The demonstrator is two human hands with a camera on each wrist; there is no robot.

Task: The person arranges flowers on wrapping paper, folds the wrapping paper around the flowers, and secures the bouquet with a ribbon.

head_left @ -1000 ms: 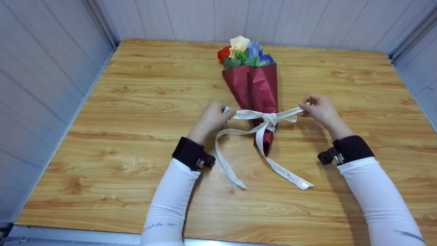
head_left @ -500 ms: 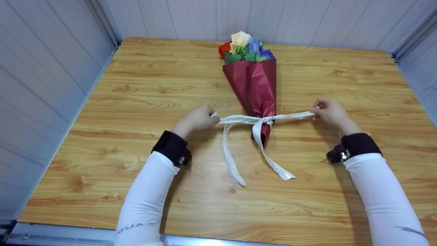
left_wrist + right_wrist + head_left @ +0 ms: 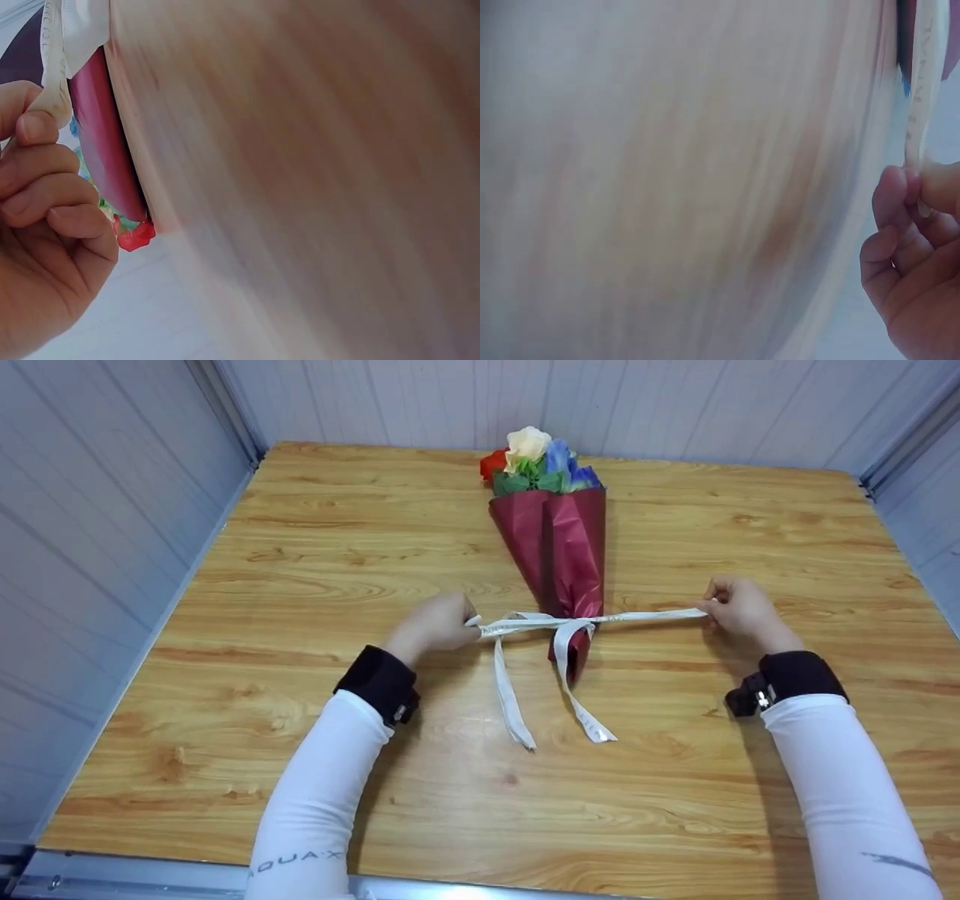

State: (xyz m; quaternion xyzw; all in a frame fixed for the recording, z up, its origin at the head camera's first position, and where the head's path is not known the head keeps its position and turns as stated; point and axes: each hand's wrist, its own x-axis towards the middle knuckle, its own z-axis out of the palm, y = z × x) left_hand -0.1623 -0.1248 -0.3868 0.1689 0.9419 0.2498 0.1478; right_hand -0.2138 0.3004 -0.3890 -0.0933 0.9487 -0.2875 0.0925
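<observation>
A bouquet in dark red wrapping paper point(image 3: 577, 536) lies on the table, its cream, red and blue flowers point(image 3: 529, 446) at the far end. Round its narrow lower part runs a white printed ribbon point(image 3: 652, 616), stretched nearly straight to both sides. My left hand point(image 3: 442, 622) pinches the ribbon left of the bouquet. On the other side, my right hand point(image 3: 742, 607) pinches it between thumb and finger, also seen in the right wrist view. Two loose tails point(image 3: 512, 697) hang toward the near edge. The tie itself is too small to make out.
The wood-grain table point(image 3: 225, 720) extends around the bouquet. Pale panel walls point(image 3: 420, 405) stand at the back and both sides. A metal rail point(image 3: 150, 874) borders the near edge.
My hands have moved apart, left hand leftward and right hand rightward, drawing the ribbon taut and shrinking its loops. The loose tails have shortened toward the bouquet, which has shifted slightly away.
</observation>
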